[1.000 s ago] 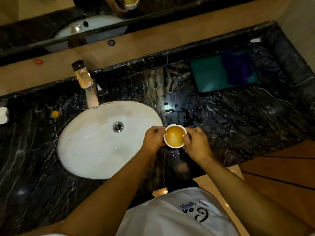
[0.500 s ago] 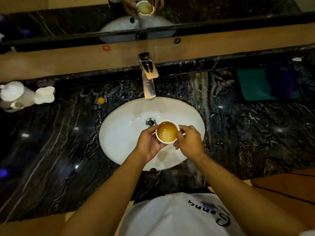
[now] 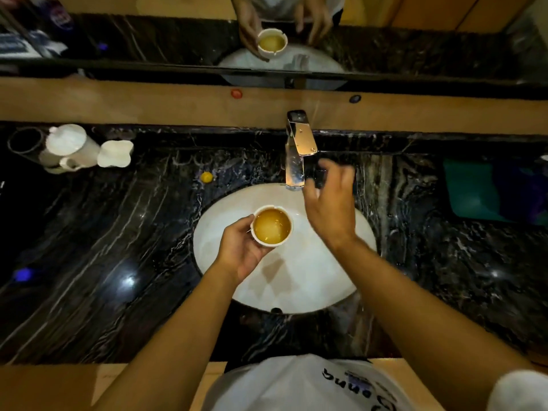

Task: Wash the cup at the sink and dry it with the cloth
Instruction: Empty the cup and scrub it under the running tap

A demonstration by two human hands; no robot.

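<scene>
Left hand [image 3: 241, 252] grips the white cup [image 3: 272, 226], amber liquid inside, right over the sink [image 3: 311, 280]. Right hand [image 3: 332, 209] is up beside the tap [image 3: 298, 149], fingers spread loose, holding nothing. Cloth [image 3: 474, 188] lies far right on the dark marble counter [image 3: 103, 247], well apart from the sink.

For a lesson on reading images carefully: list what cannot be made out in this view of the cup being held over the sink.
- Sink drain: hidden in the head view behind the cup and left hand.
- Faucet spout: its outlet faces down, and the blurred right hand reaches beside it.
- Cloth: cut off by the right edge and dark.
- Yellow item on the counter: too small.
</scene>
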